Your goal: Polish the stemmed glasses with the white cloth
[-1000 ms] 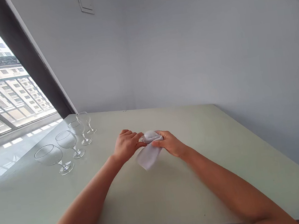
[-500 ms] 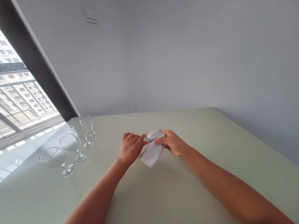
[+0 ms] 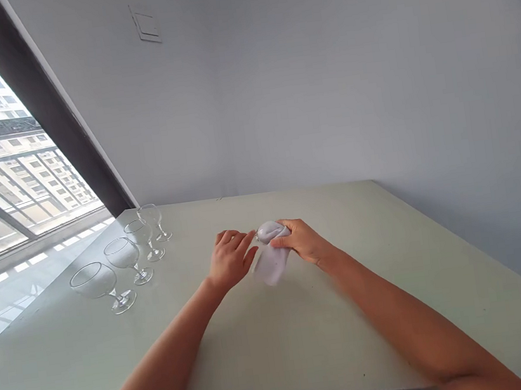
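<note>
A white cloth (image 3: 272,267) is bunched around a rounded glass (image 3: 272,230) above the middle of the table. My right hand (image 3: 302,239) is closed on the cloth and the wrapped bowl, its thumb across the front. The cloth's loose end hangs down below. At the other side my left hand (image 3: 233,257) has its thumb spread away from its fingers. Its forefinger tip reaches the glass's uncovered end, though I cannot tell whether they touch. Most of the glass is hidden by the cloth and my right hand.
Several clear stemmed glasses (image 3: 123,254) stand upright in a row along the left of the pale table (image 3: 242,344). A window (image 3: 14,182) with a railing outside is at the left. Grey walls (image 3: 321,72) rise behind and to the right.
My left thumb and fingers have parted from their pinch at the glass's end. The cloth's hanging end has swung to the right and is blurred. My right hand keeps its grip.
</note>
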{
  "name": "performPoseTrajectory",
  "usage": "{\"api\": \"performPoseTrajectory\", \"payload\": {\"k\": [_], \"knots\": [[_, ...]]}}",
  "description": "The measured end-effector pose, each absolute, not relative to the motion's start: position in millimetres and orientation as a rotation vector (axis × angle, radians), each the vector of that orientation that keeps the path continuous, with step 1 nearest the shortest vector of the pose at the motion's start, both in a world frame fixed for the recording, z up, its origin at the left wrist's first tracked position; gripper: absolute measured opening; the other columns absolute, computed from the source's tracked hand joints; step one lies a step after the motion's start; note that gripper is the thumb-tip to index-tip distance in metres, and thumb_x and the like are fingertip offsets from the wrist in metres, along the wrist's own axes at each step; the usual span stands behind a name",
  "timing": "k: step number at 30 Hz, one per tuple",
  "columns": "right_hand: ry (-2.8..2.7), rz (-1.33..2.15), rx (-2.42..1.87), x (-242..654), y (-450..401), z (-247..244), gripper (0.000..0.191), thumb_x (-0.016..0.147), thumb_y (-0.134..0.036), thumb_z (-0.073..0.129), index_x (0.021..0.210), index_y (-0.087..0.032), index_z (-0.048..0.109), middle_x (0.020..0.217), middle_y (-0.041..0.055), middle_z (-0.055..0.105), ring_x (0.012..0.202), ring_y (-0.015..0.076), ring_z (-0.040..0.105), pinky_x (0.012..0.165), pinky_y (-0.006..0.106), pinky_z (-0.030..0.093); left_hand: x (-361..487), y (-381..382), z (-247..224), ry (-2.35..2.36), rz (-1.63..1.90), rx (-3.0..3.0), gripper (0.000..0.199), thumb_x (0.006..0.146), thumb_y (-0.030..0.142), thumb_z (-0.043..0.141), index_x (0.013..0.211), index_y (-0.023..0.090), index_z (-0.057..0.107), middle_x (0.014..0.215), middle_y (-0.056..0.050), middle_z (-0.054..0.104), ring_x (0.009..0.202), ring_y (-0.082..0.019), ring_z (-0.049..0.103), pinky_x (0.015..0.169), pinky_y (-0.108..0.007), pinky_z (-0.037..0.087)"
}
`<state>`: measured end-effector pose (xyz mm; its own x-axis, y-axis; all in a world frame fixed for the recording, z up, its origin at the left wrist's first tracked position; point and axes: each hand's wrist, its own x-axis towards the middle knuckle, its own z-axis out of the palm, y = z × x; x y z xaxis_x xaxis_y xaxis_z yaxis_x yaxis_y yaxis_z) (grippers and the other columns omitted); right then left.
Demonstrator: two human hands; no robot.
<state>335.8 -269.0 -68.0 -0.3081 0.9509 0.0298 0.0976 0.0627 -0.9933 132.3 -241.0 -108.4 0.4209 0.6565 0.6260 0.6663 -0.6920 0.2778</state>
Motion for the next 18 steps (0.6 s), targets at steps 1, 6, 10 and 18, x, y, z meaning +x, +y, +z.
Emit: {"api": "performPoseTrajectory", "payload": {"k": [1, 6, 10, 18], "knots": [[-1.412, 1.446, -1.05, 332, -268, -73, 0.03, 0.063, -0.032, 0.067, 0.088, -0.016, 0.061, 0.078, 0.0029, 0.059, 0.071, 0.0152, 0.053, 0.065, 0.028, 0.041, 131, -242, -108, -1.142, -1.099, -2.564, 0.03, 0.084, 0.035, 0.045, 0.107, 0.022, 0.06, 0.085, -0.007, 0.066, 0.09, -0.021, 0.053, 0.082, -0.037, 0.036], [-1.607, 1.322, -1.072, 330, -276, -71, 0.03, 0.065, -0.031, 0.065, 0.092, -0.018, 0.061, 0.08, 0.0015, 0.059, 0.071, 0.0145, 0.051, 0.063, 0.027, 0.04, 123, -236, -105, -1.223, -1.086, -2.751, 0.025, 0.082, 0.038, 0.049, 0.093, 0.021, 0.065, 0.065, -0.003, 0.061, 0.065, -0.014, 0.052, 0.068, -0.03, 0.039], [-2.075, 1.113, -1.092, 350, -284, -46, 0.023, 0.064, -0.029, 0.066, 0.086, -0.021, 0.063, 0.077, -0.0004, 0.056, 0.067, 0.0134, 0.048, 0.057, 0.024, 0.036, 124, -237, -101, -1.395, -0.959, -3.481, 0.039, 0.081, 0.049, 0.044, 0.086, 0.016, 0.064, 0.06, -0.001, 0.056, 0.056, -0.011, 0.048, 0.054, -0.025, 0.038], [-1.31, 1.546, -1.043, 334, -265, -79, 0.028, 0.061, -0.03, 0.068, 0.084, -0.016, 0.061, 0.075, 0.0029, 0.059, 0.071, 0.0159, 0.055, 0.065, 0.028, 0.043, 132, -243, -103, -1.286, -1.145, -2.697, 0.031, 0.082, 0.042, 0.048, 0.1, 0.022, 0.063, 0.074, -0.006, 0.063, 0.075, -0.017, 0.053, 0.074, -0.031, 0.038]]}}
